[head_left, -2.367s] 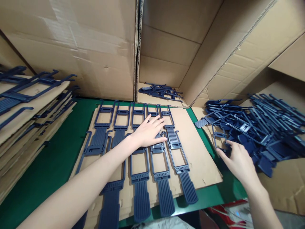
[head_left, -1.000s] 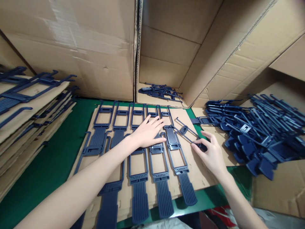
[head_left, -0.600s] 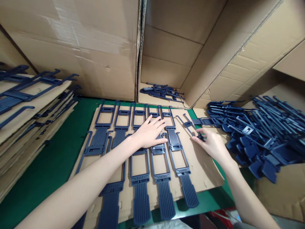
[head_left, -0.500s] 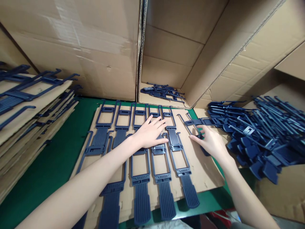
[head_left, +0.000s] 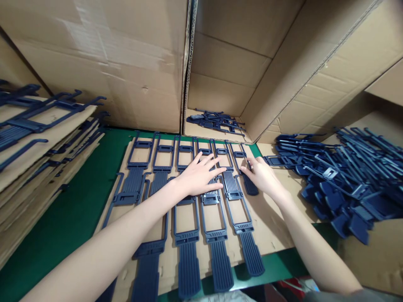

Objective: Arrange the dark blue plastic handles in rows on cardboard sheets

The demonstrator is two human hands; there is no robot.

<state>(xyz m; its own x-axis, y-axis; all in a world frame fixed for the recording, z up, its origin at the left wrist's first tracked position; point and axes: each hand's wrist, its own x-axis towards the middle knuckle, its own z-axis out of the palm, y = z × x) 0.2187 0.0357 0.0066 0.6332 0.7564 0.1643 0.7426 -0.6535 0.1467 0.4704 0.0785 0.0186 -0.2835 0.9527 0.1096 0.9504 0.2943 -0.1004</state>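
Observation:
Dark blue plastic frames with ribbed tongues point(head_left: 189, 268) lie in two rows on a cardboard sheet point(head_left: 267, 226). My left hand point(head_left: 201, 174) rests palm down with spread fingers over the middle frames, hiding parts of them. At the right end of the back row, my right hand point(head_left: 258, 172) has its thumb and fingers bent around the side of another blue frame point(head_left: 251, 186), which lies in line beside its neighbour. The fingertips partly cover that frame's middle.
A heap of blue frames point(head_left: 346, 180) lies at the right. Cardboard sheets point(head_left: 47, 163) with more frames are stacked at the left. Behind stands an open carton point(head_left: 226, 88) holding several frames, beside a closed cardboard wall point(head_left: 126, 63). Green tabletop point(head_left: 75, 201) shows around the sheet.
My right hand has moved left with the blue frame, which was tilted and apart from the row and now lies straighter beside its neighbour. My left hand has hardly moved.

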